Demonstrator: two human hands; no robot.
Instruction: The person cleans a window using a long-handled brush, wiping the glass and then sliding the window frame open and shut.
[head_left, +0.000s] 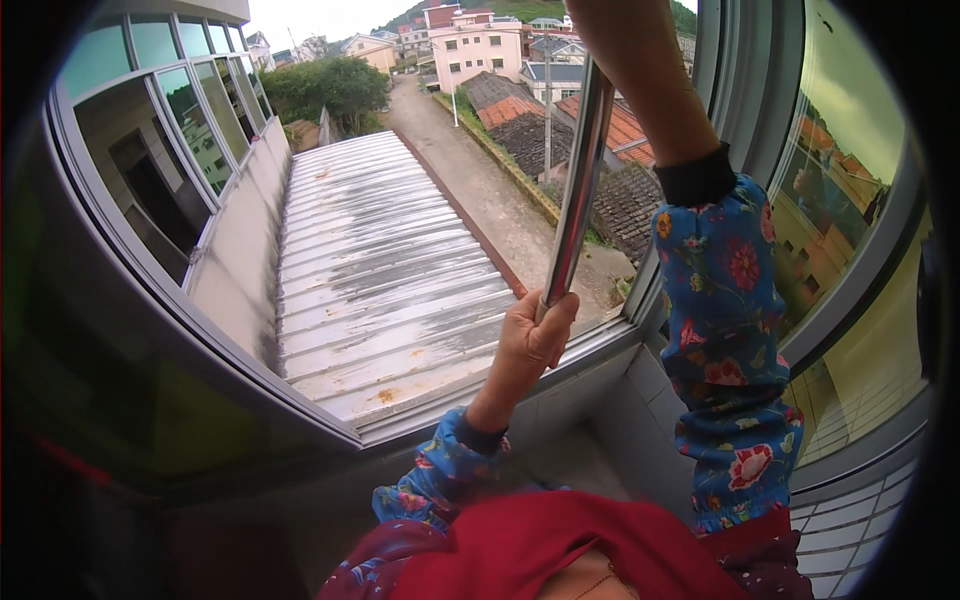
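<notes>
My left hand (531, 330) is closed around the lower end of a shiny metal pole (581, 176), in front of an open window. The pole leans slightly right as it rises and passes behind my raised right forearm (652, 82). My right hand is out of view past the top edge, so what it touches is hidden. Both arms wear blue floral oversleeves (720, 300) with dark cuffs. The pole's upper end is also out of view.
A metal window frame (487, 386) runs below the pole. To the right stands a reflective glass pane (840, 187). Outside lie a corrugated metal roof (382, 277), a lane (465, 172) and tiled roofs. A wall with windows (232, 255) flanks the left.
</notes>
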